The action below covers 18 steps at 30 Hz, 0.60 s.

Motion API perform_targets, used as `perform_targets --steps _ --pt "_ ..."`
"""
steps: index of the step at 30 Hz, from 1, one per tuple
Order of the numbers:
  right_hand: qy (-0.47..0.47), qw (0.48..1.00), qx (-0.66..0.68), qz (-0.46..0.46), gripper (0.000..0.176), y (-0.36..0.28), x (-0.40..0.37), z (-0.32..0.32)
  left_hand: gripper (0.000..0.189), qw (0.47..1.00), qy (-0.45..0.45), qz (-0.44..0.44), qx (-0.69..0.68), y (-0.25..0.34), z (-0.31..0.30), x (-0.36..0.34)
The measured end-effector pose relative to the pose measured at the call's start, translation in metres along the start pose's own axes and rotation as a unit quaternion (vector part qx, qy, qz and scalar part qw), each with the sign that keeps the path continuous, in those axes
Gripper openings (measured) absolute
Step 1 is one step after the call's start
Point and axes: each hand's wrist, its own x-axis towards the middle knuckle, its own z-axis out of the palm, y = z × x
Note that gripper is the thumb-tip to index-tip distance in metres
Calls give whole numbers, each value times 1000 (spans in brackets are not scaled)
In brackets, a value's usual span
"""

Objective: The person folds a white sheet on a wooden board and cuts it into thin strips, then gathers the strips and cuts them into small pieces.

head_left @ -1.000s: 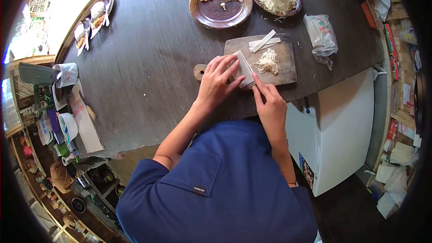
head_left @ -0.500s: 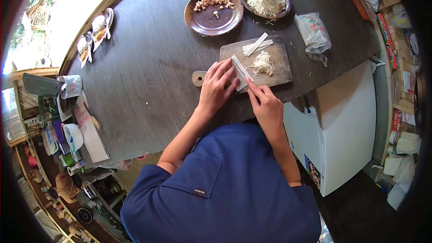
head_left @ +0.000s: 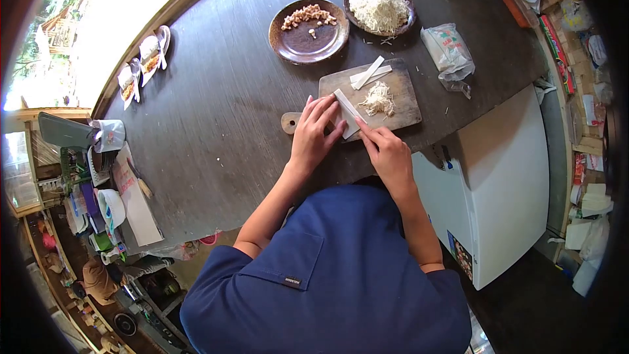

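Note:
My right hand (head_left: 391, 155) grips a knife (head_left: 348, 107), its index finger along the top of the pale blade; the handle is hidden in the palm. My left hand (head_left: 313, 132) presses a flat whitish slab (head_left: 350, 130) onto the wooden cutting board (head_left: 407, 106), fingers bent beside the blade. The blade lies slantwise along the slab's edge. Right of it sits a small heap of thin pale shreds (head_left: 378, 99). Behind the heap, a few flat white strips (head_left: 369, 73) lie crossed on the board.
Beyond the board stand a brown plate (head_left: 296, 51) with small brownish chunks and another plate (head_left: 412, 21) heaped with white shreds. A plastic-wrapped packet (head_left: 448, 47) lies to the right. Two small dishes with spoons (head_left: 152, 58) rest far left. A white appliance (head_left: 508, 177) stands beside the table.
The view has shifted slightly, so the table items appear a little displaced. Both hands keep nearly the same place on the board, knife and slab still in them.

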Motion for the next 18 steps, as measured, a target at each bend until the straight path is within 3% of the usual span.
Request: perform_targets --steps 6,9,11,18 --pt "-13 997 -79 19 40 -7 -3 5 53 1000 -7 -1 6 -2 0 1" --pt "-2 995 -98 5 41 -6 -5 9 66 1000 -5 -13 15 0 -3 3" --pt "8 996 -93 -2 42 -3 -6 10 79 998 -37 -21 50 3 -7 8" --pt "8 993 -119 10 42 -8 -8 10 85 986 -110 -6 127 6 -14 23"
